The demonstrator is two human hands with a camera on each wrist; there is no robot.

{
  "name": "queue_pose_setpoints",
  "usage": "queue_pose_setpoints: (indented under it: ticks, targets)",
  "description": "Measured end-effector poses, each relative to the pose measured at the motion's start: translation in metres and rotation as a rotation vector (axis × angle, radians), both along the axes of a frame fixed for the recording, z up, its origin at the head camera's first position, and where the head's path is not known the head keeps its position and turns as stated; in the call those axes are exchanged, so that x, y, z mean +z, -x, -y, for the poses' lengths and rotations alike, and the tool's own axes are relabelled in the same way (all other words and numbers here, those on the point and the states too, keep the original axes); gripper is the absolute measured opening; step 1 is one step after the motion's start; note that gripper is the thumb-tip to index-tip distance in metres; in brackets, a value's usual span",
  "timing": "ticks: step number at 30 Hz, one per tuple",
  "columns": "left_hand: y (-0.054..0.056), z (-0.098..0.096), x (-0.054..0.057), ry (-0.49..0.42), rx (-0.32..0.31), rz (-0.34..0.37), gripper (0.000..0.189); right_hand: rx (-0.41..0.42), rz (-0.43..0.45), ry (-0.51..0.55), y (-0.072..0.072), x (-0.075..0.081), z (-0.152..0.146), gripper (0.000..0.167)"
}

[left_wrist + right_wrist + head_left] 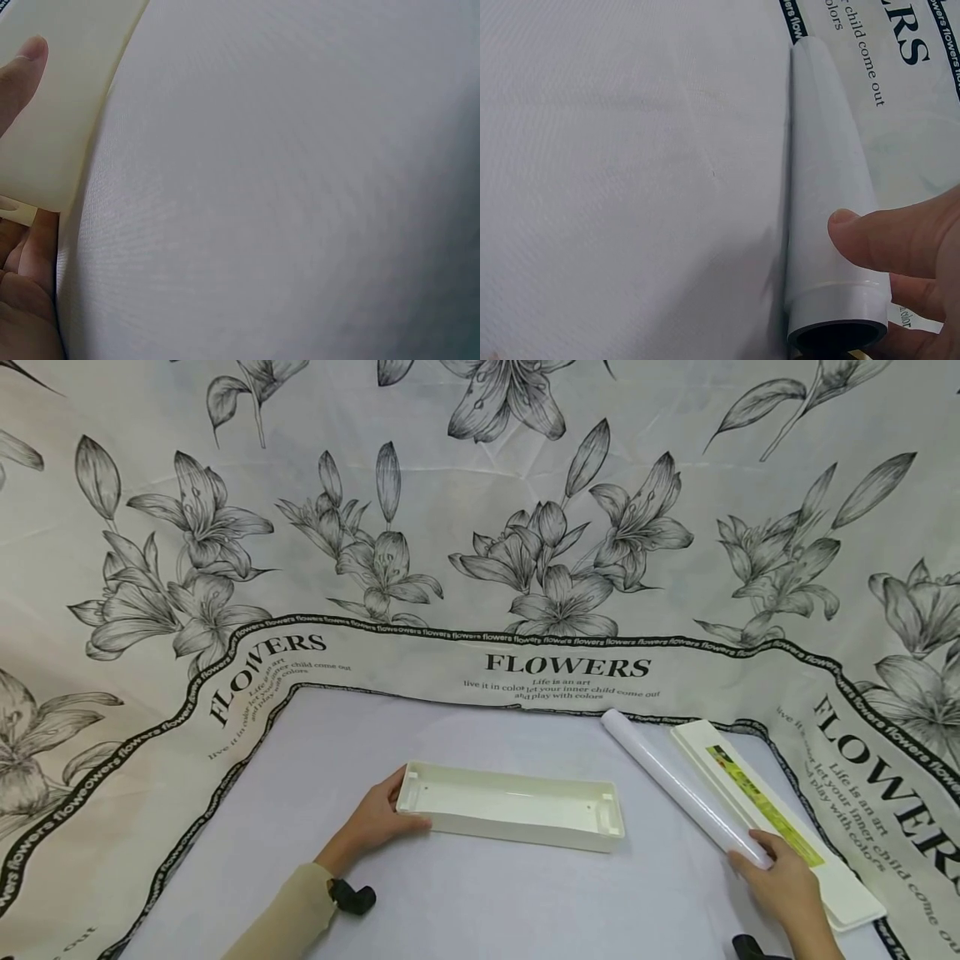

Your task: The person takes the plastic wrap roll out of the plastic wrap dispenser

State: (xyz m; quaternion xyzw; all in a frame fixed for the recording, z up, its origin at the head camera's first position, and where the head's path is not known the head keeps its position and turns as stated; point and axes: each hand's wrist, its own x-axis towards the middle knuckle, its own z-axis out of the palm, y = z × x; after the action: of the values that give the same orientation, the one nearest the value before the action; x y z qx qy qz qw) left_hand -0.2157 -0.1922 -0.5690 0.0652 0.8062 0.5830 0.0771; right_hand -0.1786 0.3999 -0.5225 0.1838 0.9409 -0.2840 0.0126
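A shallow, off-white plastic box [517, 835] lies open side up on the table, long and narrow. My left hand [378, 818] grips its left end. In the left wrist view the thumb [22, 79] lies along the box's long wall and the fingers are at the end. Farther right lies a roll of cling film [667, 772], slanting away from me. My right hand [783, 877] holds the roll near its closer end, thumb on top. The right wrist view shows the hollow dark end of the roll, with the thumb [855, 234] across its side.
A long off-white lid [705, 739] with a yellow-green label lies slanted beside the roll, partly behind the right hand. White cloth [480, 902] covers the table. Around it runs a floral sheet [570, 568] printed with "FLOWERS", rising at the back.
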Motion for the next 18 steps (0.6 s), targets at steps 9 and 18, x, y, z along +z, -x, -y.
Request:
queue_pose_setpoints:
  ticks: [9,18]
  targets:
    - [0.0005,-0.0005,0.0007,-0.001,-0.005,-0.001,0.120,0.003,-0.015,-0.005,-0.0015,-0.0044,-0.0027,0.073]
    - [0.0004,-0.0005,0.0005,-0.002,0.003,0.003,0.118,-0.013,-0.039,-0.006,-0.0033,-0.0016,-0.0007,0.069]
